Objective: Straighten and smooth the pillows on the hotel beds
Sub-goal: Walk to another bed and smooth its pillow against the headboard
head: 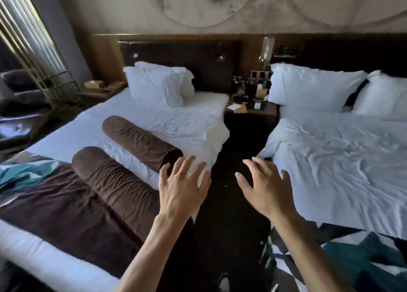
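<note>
Two white pillows (155, 83) lean stacked against the headboard of the left bed (193, 120). The right bed (334, 159) carries a large white pillow (312, 87) and a second white pillow (384, 95) at the frame's right edge. Two brown bolster cushions lie across the left bed: one (141, 141) nearer the middle, another (114, 183) on a brown throw. My left hand (181, 188) hovers open by the near bolster's end. My right hand (263, 186) is open over the dark aisle, close to the right bed's edge. Neither hand touches a pillow.
A dark nightstand (253, 106) with a phone, cards and small items stands between the headboards. The carpeted aisle (229, 203) runs between the beds. Patterned teal runners (352, 261) lie across the bed feet. A dark armchair (17, 106) and curtains are at far left.
</note>
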Available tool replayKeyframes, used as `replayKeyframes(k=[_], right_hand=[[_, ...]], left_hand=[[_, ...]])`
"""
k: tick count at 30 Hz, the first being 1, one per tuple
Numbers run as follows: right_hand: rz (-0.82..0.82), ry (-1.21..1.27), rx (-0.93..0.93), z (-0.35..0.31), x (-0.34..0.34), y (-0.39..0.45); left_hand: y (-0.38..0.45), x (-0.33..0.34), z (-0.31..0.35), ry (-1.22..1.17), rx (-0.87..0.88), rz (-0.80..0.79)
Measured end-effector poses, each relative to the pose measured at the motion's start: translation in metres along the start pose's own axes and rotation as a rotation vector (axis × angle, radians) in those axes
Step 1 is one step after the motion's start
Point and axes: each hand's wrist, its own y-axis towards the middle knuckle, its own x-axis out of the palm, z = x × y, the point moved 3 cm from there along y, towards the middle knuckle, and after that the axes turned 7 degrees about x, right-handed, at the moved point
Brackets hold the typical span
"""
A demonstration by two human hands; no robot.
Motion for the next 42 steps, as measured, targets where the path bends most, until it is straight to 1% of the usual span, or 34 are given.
replayKeyframes(k=[5,7,11,15,20,25,27,30,32,34,37,39,42], right_hand=[[0.062,-0.066,0.133,0.056,0.020,0.140],[0.090,-0.091,0.182,0.071,0.026,0.190],[0.105,-0.096,0.234,0.094,0.037,0.281],[0.144,-0.130,0.287,0.124,0.056,0.371],[0.212,-0.176,0.359,0.177,0.094,0.500],[0.221,-0.198,0.453,0.235,0.122,0.637],[0.244,-0.231,0.486,0.258,0.124,0.689],[0.249,-0.232,0.556,0.296,0.122,0.752],[0.262,-0.255,0.583,0.317,0.123,0.773],[0.261,-0.259,0.630,0.356,0.124,0.812],[0.207,-0.249,0.658,0.418,0.133,0.872],[0.215,-0.239,0.670,0.464,0.139,0.913],[0.210,-0.199,0.698,0.536,0.147,0.975]], left_hand=[[0.147,0.089,0.004,-0.067,0.079,-0.124],[0.201,0.114,0.003,-0.078,0.114,-0.145],[0.295,0.162,-0.003,-0.117,0.127,-0.197],[0.389,0.222,-0.005,-0.178,0.172,-0.230],[0.523,0.323,-0.004,-0.241,0.246,-0.222],[0.660,0.416,0.004,-0.259,0.355,-0.165],[0.719,0.442,0.015,-0.282,0.387,-0.130],[0.797,0.481,0.040,-0.312,0.448,-0.134],[0.828,0.496,0.054,-0.309,0.484,-0.105],[0.874,0.528,0.076,-0.333,0.497,-0.103],[0.937,0.580,0.110,-0.361,0.504,-0.098],[0.972,0.621,0.133,-0.348,0.503,-0.085],[1.026,0.682,0.170,-0.321,0.479,-0.152]])
